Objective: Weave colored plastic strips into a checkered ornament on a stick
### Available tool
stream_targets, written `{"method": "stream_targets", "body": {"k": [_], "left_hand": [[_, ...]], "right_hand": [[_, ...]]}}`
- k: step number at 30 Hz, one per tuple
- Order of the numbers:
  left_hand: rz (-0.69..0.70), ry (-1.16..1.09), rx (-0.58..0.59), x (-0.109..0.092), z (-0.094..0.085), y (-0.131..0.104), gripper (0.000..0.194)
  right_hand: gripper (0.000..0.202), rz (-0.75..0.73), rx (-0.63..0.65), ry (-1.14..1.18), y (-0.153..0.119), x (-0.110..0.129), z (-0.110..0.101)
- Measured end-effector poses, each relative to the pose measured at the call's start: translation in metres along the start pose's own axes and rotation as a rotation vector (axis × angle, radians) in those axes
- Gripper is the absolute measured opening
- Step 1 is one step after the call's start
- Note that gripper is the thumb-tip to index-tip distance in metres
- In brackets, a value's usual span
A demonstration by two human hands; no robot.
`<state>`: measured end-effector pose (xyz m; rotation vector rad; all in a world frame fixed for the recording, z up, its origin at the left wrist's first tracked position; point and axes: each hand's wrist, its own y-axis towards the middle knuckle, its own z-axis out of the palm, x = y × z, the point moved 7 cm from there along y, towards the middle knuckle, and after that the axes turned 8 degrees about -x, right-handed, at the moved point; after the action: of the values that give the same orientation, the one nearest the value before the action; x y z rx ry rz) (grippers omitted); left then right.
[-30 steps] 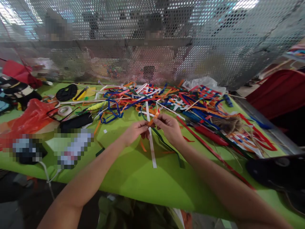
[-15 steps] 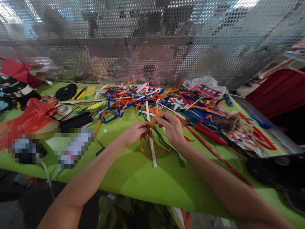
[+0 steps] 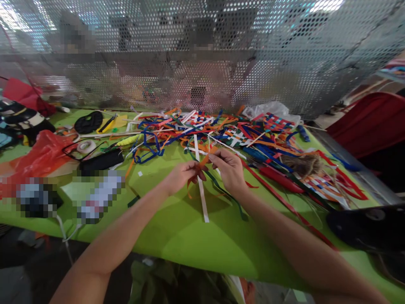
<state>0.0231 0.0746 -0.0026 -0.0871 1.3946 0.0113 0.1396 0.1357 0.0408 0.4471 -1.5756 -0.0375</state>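
My left hand (image 3: pixel 186 174) is closed, its thumb and fingers pinching an orange strip (image 3: pixel 204 161) over the middle of the green table (image 3: pixel 177 236). Close to its right, my right hand (image 3: pixel 228 168) pinches the same strip between thumb and fingertips. A long white strip (image 3: pixel 203 200) runs under the hands toward the table's front. A dark green strip (image 3: pixel 221 189) curves down to the right from between the hands. Smaller orange ends hang below my left fingers. How the strips cross inside my grip is hidden.
Tangled coloured strips (image 3: pixel 177 126) and woven pieces (image 3: pixel 236 137) lie along the back. A red plastic bag (image 3: pixel 44 154), a tape roll (image 3: pixel 86 146), a yellow cutter (image 3: pixel 107 123) and a black case (image 3: pixel 99 162) are at left. Behind stands a perforated metal screen (image 3: pixel 177 71).
Both hands stay almost in place, still pinching the orange strip. The green strip's free end and the hanging orange end have shifted slightly.
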Motion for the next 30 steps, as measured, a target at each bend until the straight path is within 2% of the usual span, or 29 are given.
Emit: {"method": "stream_targets", "body": {"k": [4,10,19,25,30], "left_hand": [[-0.029,0.024,-0.018,0.0009,-0.0030,0.0008,0.014],[-0.002,-0.010,0.021,-0.0019,0.0025,-0.0018,0.022],[-0.012,0.022,-0.022,0.0016,-0.0027,0.0011,0.015],[0.003,-0.006,0.025,-0.0014,0.0047,-0.0019,0.022],[-0.007,0.005,-0.046,-0.0027,0.0006,-0.0013,0.016]], "right_hand": [[0.020,0.001,0.027,-0.010,-0.0032,0.0017,0.0034],[0.022,-0.003,-0.032,-0.009,0.0022,0.0014,-0.0039],[0.020,0.021,0.024,0.020,-0.0035,0.0006,0.0029],[0.020,-0.012,-0.045,0.004,0.0030,0.0030,-0.0051],[0.020,0.008,-0.015,0.009,-0.0010,0.0016,0.0000]]}}
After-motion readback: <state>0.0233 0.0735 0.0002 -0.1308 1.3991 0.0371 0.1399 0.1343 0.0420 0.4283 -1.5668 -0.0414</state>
